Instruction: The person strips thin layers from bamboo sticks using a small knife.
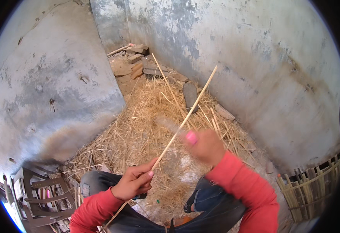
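Observation:
My left hand (135, 182) is closed around a long, thin, pale stick (196, 101), which looks like split bamboo. The stick slants up and away to the right, and its lower end passes back beneath my left forearm. My right hand (208, 147) is closed just right of the stick's middle, smeared by motion, with something bright pink at the thumb. From its fingers a blurred greyish blade (167, 124), apparently a knife's, points left across the stick. Whether the blade touches the stick is unclear, and its handle is hidden in the fist.
Shavings and straw-like strips (127, 132) cover the floor between my legs and the walls. A dark stone slab (190, 96) and bricks (138, 49) lie farther back. A dark chair-like frame (47, 194) is at left, a slatted bamboo basket (313, 190) at right.

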A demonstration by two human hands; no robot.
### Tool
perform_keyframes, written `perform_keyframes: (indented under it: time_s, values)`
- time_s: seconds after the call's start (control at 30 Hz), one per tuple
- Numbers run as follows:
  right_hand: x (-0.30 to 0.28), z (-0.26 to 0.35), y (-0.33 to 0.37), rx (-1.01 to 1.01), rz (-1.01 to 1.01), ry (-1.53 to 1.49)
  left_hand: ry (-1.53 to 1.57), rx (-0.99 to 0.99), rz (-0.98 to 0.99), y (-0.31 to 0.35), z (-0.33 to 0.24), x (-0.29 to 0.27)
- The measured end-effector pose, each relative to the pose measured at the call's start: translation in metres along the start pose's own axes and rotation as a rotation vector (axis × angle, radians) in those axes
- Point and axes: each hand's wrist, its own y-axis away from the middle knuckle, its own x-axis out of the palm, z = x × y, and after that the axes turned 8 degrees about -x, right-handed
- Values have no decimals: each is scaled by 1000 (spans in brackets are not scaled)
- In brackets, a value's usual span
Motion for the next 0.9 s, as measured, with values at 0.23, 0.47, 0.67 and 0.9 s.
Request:
perform_keyframes:
  time_s: [0.23,0.47,0.67,0.9]
  values:
    - [-18,-65,-19,199,-49,-5,-121,15,-100,9,9,-8]
    - [-21,-113,-25,384,-230,247,-56,-39,-152,12,16,-20]
    - [6,-9,-10,-102,-148,27,47,-81,-179,27,15,-29]
    - [7,-64,-22,166,-53,111,-51,-36,-85,37,28,-28]
